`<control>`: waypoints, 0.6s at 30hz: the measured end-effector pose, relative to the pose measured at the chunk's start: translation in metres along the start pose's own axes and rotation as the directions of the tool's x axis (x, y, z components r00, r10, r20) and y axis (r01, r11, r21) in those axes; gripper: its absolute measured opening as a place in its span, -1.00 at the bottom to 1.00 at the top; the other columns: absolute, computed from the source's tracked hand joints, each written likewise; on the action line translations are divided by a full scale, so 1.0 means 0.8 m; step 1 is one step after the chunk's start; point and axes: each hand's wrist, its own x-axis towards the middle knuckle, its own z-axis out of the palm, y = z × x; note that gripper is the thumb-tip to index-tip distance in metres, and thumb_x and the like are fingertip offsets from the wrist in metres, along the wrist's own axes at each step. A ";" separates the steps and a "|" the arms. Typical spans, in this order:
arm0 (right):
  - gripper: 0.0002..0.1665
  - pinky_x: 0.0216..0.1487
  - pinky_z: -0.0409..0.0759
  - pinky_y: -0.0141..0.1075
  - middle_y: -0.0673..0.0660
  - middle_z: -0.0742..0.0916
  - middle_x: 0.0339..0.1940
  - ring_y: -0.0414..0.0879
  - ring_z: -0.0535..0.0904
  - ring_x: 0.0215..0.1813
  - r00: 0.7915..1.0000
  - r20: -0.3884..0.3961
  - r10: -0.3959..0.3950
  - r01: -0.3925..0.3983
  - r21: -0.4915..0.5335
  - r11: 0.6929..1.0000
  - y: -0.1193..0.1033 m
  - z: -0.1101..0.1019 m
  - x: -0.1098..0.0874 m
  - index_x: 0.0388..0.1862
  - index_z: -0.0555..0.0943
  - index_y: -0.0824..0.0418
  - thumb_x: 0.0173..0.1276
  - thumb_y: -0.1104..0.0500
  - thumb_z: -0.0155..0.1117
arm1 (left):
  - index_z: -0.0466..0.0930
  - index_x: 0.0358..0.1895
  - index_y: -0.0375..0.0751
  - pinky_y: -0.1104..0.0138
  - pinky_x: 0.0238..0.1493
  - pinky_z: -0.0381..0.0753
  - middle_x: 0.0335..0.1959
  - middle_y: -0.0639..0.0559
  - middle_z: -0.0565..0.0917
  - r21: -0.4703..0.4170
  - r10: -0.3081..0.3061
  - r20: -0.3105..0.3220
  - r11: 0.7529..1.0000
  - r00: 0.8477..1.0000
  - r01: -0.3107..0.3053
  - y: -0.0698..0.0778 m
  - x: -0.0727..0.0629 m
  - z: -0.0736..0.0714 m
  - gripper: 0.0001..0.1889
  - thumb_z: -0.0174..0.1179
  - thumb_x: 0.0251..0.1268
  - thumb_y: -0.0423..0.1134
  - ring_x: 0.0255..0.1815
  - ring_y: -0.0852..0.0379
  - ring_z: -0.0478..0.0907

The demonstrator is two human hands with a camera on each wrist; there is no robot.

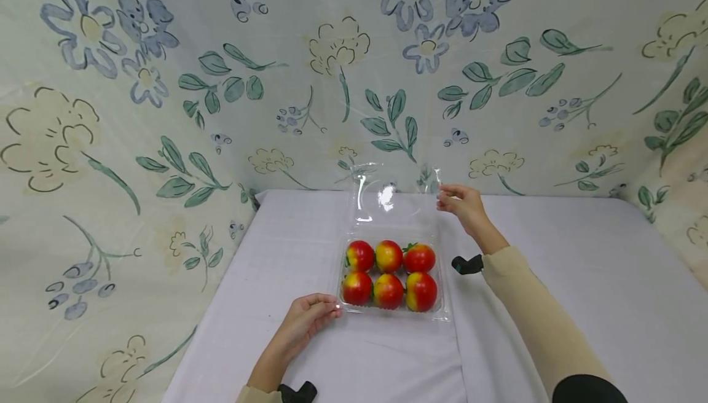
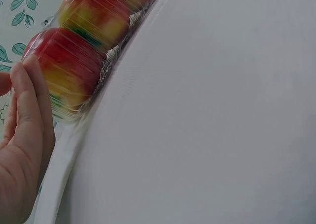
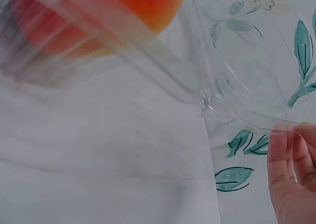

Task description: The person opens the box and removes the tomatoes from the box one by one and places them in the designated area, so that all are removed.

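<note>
A clear plastic clamshell box (image 1: 442, 315) sits on the table with its transparent lid (image 1: 367, 206) raised at the back. Several red-and-yellow tomatoes (image 1: 389, 291) with bits of green lie in it in two rows. At the box's front left corner, my left hand (image 1: 304, 321) pinches the rim between thumb and fingers. My right hand (image 1: 464, 207) pinches the right edge of the lid. From the left wrist, a tomato (image 2: 66, 68) shows through the ribbed wall beside the fingers. The right wrist view has the lid's edge between thumb and fingertips of the right hand (image 3: 294, 169).
A white cloth (image 1: 553, 268) covers the table, with a fold running forward from the box's right side. Behind and to the left hangs a flower-patterned curtain (image 1: 310, 96). Black straps (image 1: 467, 265) are on both wrists.
</note>
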 end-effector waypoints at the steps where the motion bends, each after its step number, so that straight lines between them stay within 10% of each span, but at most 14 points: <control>1: -0.49 -0.13 0.68 -0.40 0.23 0.57 -0.15 -0.14 0.66 -0.26 1.000 0.002 0.009 -0.009 -0.007 1.000 0.000 0.000 0.001 0.31 0.37 0.61 0.47 0.37 0.18 | 0.56 -0.02 -0.53 0.32 0.04 0.64 -0.19 -0.11 0.70 0.002 0.002 0.001 1.000 1.000 -0.002 0.000 0.000 0.000 -0.78 0.18 0.41 -0.40 -0.17 0.11 0.69; 9: -0.47 -0.09 0.67 -0.40 0.22 0.55 -0.12 0.08 0.63 -0.07 0.997 0.017 0.078 -0.078 -0.051 0.996 0.007 -0.002 0.008 0.36 0.36 0.55 0.48 0.38 0.16 | 0.56 -0.02 -0.53 0.32 0.04 0.64 -0.18 -0.11 0.71 0.006 0.012 0.003 1.000 1.000 -0.012 0.001 0.000 0.000 -0.78 0.18 0.42 -0.39 -0.16 0.12 0.70; 18: -0.44 -0.17 0.68 -0.41 0.18 0.62 -0.25 -0.11 0.65 -0.26 0.993 0.098 0.062 -0.063 0.010 0.998 0.013 -0.005 0.007 0.36 0.29 0.63 0.46 0.42 0.15 | 0.56 -0.02 -0.54 0.32 0.04 0.64 -0.19 -0.11 0.71 0.006 0.007 -0.001 1.000 1.000 -0.007 0.001 0.000 0.000 -0.78 0.18 0.41 -0.40 -0.17 0.12 0.70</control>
